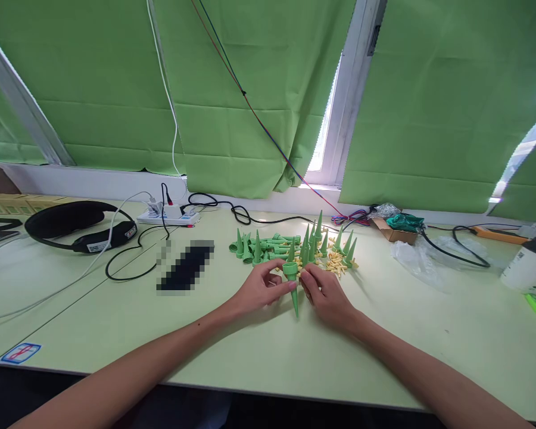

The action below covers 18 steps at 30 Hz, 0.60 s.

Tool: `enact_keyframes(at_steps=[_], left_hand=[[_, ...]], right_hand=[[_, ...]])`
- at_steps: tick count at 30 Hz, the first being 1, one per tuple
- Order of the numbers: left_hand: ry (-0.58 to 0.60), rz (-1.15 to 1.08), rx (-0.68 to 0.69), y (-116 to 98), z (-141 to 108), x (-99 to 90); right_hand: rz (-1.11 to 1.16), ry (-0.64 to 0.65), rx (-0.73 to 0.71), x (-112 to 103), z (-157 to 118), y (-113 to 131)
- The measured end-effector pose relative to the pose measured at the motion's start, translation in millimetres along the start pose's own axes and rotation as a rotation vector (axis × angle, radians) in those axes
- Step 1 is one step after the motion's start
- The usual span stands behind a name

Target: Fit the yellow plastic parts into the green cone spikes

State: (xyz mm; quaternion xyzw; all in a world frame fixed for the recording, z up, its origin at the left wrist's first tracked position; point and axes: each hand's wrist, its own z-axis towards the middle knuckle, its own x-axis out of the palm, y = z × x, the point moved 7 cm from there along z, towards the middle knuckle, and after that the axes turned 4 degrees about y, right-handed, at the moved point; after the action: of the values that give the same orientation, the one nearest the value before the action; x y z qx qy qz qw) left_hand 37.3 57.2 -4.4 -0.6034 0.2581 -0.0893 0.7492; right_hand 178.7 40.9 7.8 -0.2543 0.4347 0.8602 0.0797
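Observation:
My left hand (264, 287) pinches a green plastic spike (291, 273) between thumb and fingers. Its wide collar faces up and its pointed tip hangs down over the table. Close against the right side of that collar is my right hand (326, 295), its fingers pressed together; what they hold is too small and hidden to make out. Just beyond both hands lies a pile of similar green spikes (277, 247), with several standing points up. Small cream-yellow plastic pieces (337, 262) are heaped at the pile's right side.
On the light table (232, 363), a pixelated dark object (185, 268) lies left of my hands. Headphones (83, 229), a power strip (167, 215) and cables are farther left. At right are a small cardboard box (395, 229), clear plastic bags (417, 262) and a white cup (529, 268).

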Motion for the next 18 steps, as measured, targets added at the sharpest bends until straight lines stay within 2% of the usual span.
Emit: enact_keyframes(at_steps=[4,7,11,18], left_hand=[[-0.036,0.029,0.045,-1.4,-0.3,-1.9],[-0.066,0.060,0.131,-6.4,-0.5,-3.5],[-0.039,0.132,0.222,-15.3,-2.4,-0.8],[-0.021,0.216,0.263,-20.4,-5.6,2.4]], right_hand=[[0.021,0.010,0.000,1.3,-0.4,-1.8],[0.028,0.023,-0.004,2.4,-0.4,-2.2],[0.027,0.039,0.000,3.7,-0.1,-1.9],[0.028,0.044,0.022,4.4,-0.5,-4.5]])
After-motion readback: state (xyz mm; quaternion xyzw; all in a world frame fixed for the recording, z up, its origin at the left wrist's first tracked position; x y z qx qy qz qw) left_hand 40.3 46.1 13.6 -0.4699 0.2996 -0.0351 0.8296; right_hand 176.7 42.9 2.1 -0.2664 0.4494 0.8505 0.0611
